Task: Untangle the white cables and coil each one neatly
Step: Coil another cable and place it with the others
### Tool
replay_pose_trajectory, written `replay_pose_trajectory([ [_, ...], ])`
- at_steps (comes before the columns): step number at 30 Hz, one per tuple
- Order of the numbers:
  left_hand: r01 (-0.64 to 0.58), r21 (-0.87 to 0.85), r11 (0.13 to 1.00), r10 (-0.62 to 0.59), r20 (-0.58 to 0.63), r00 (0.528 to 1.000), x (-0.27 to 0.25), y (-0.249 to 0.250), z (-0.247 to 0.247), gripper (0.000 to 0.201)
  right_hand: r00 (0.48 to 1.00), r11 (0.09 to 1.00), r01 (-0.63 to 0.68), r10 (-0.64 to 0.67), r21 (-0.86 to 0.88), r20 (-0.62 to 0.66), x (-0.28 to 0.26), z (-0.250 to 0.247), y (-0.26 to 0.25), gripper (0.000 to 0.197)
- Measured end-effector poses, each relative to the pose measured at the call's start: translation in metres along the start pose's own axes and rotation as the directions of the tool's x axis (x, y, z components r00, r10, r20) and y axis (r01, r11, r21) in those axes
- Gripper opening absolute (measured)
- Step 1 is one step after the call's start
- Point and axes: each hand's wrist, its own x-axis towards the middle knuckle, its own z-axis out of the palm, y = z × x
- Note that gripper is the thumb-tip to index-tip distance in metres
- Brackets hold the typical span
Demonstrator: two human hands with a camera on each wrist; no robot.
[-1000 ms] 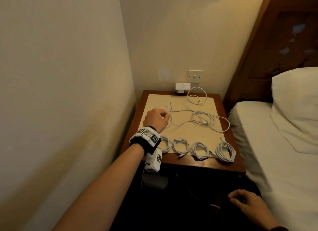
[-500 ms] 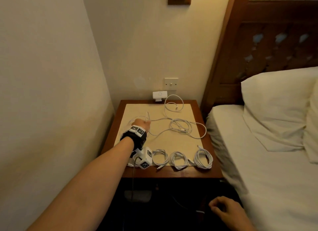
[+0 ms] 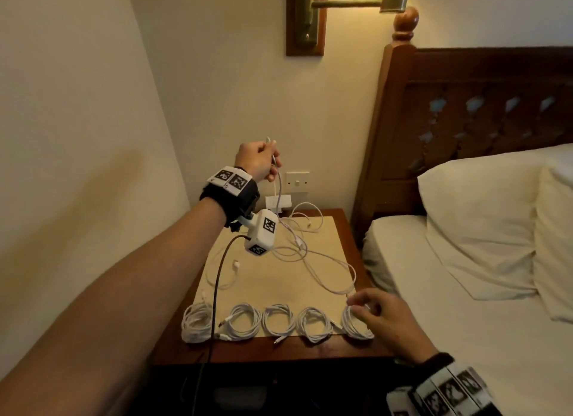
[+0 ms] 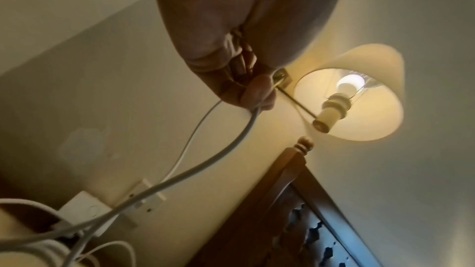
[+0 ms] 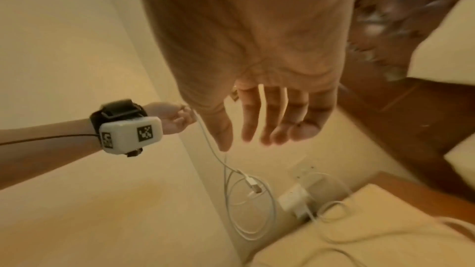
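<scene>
The left hand point(image 3: 258, 160), raised above the wooden bedside table point(image 3: 353, 229), pinches a thin white cable point(image 3: 278, 183) between curled fingers; its slack trails down into the loose tangle point(image 3: 305, 254) on the cream mat point(image 3: 273, 287). The right hand point(image 3: 383, 318) (fingers relaxed, holding nothing) hovers over the rightmost of five coiled white cables point(image 3: 277, 320) along the front edge.
</scene>
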Motion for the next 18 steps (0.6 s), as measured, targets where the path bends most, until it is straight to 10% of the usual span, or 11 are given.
replay_pose_trajectory([
  [6,-0.161,-0.056,0.985,0.165,0.070,0.984,-0.005,0.071,-0.015,0.034,0.984,0.985,0.163,-0.166,-0.060,-0.058,0.111,0.007,-0.098,0.067],
  [11,-0.254,-0.112,0.961,0.256,0.010,0.967,-0.011,0.108,-0.049,0.032,0.992,0.989,0.111,-0.117,-0.103,-0.055,0.157,0.018,-0.113,0.021],
  [18,-0.150,0.029,0.988,0.153,-0.249,0.956,0.005,0.064,-0.108,0.035,0.962,0.970,0.115,-0.055,0.213,-0.268,0.145,-0.046,-0.131,0.042],
])
